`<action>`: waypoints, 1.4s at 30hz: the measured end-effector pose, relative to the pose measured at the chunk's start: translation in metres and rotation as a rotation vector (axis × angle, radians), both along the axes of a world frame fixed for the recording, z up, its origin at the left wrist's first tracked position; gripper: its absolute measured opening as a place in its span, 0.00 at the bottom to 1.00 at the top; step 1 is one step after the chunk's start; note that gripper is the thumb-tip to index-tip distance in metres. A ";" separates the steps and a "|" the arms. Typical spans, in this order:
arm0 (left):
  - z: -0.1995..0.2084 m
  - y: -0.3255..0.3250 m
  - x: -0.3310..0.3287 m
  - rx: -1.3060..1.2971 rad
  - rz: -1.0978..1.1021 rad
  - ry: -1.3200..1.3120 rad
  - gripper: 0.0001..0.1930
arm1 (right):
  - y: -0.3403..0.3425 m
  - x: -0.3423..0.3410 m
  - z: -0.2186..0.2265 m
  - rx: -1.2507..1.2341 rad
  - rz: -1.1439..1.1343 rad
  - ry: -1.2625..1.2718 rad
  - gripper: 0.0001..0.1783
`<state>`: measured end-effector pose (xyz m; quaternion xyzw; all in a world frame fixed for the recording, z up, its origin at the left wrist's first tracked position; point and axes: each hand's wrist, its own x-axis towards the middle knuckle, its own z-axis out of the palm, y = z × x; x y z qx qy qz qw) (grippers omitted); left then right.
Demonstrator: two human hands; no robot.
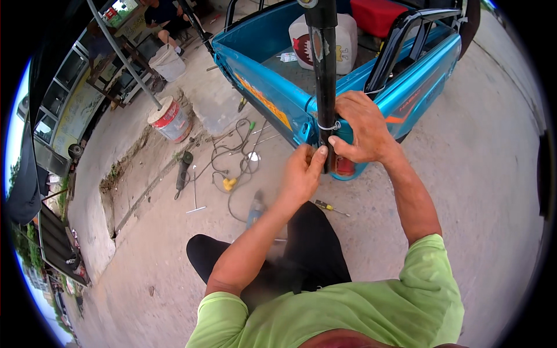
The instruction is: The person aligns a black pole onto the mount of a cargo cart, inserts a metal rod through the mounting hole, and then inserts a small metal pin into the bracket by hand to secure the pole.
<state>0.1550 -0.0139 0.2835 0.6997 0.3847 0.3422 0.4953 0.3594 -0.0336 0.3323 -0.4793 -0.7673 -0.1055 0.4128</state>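
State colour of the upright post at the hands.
Black post, with a pale patch; head view.

Head-worn fisheye, facing down and forward.
From above the green shirt [331, 313], one wide view looks over the left hand [303, 173] and right hand [364, 130], both near the lens, to the near corner of the blue cargo bed [261, 72]; the concrete ground [464, 174] curves away at the sides.

A post [325, 75] stands at the near corner of the cart [264, 66], between left hand [303, 174] and right hand [364, 129]; a jug [347, 43] sits inside the cart. Leftward on the ground [156, 249] lie a plug [230, 184], then a grinder [183, 171], with a bucket [173, 120] behind. Nearer lies a drill [255, 211], a screwdriver [326, 205] to its right.
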 end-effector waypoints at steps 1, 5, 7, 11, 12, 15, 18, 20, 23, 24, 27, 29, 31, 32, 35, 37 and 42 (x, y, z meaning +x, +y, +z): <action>0.013 -0.005 -0.003 0.336 0.036 0.137 0.21 | 0.000 0.001 0.000 -0.002 0.003 -0.003 0.25; 0.006 0.008 -0.004 0.707 0.056 0.358 0.24 | -0.002 0.003 0.000 0.023 0.008 -0.007 0.25; 0.009 0.011 -0.003 -0.497 -0.069 -0.077 0.24 | -0.002 0.003 0.000 0.014 0.012 -0.006 0.25; 0.012 0.010 -0.003 -0.679 -0.080 -0.157 0.27 | 0.001 0.002 -0.001 0.011 0.018 -0.005 0.25; 0.007 0.007 0.001 -0.417 -0.044 -0.077 0.26 | 0.001 0.002 -0.002 0.012 0.018 -0.005 0.25; 0.006 0.004 -0.001 0.175 0.033 0.090 0.25 | 0.000 0.003 -0.002 0.018 0.005 -0.003 0.26; 0.002 0.011 -0.003 0.588 0.073 0.227 0.24 | -0.002 0.004 -0.001 0.009 -0.002 -0.016 0.26; 0.005 0.013 -0.004 0.672 0.080 0.289 0.23 | -0.001 0.002 -0.001 0.011 0.004 -0.003 0.25; 0.008 0.011 -0.002 -0.304 -0.036 -0.012 0.22 | 0.000 0.003 -0.002 0.007 0.008 -0.010 0.25; 0.007 0.011 -0.001 -0.310 -0.033 -0.039 0.21 | 0.001 0.003 -0.002 0.007 0.006 -0.011 0.25; 0.008 0.004 -0.001 0.005 -0.010 0.035 0.21 | 0.000 0.004 -0.002 0.030 0.012 -0.007 0.25; 0.009 0.004 -0.003 0.326 0.012 0.134 0.22 | -0.001 0.004 0.001 0.031 0.004 -0.032 0.26; 0.008 0.009 -0.005 0.792 0.078 0.332 0.24 | -0.001 0.004 0.001 0.040 0.004 -0.033 0.27; 0.010 0.010 -0.005 0.792 0.075 0.332 0.24 | 0.000 0.004 0.000 0.051 0.007 -0.036 0.27; 0.014 0.014 -0.005 -0.038 -0.035 0.236 0.23 | -0.002 0.005 0.001 0.038 0.014 -0.032 0.27; 0.011 0.022 -0.009 -0.703 -0.123 -0.148 0.23 | 0.000 0.004 0.000 0.052 0.017 -0.028 0.28; 0.007 0.002 -0.001 0.265 0.020 0.148 0.23 | -0.001 0.007 -0.002 0.037 0.003 -0.034 0.29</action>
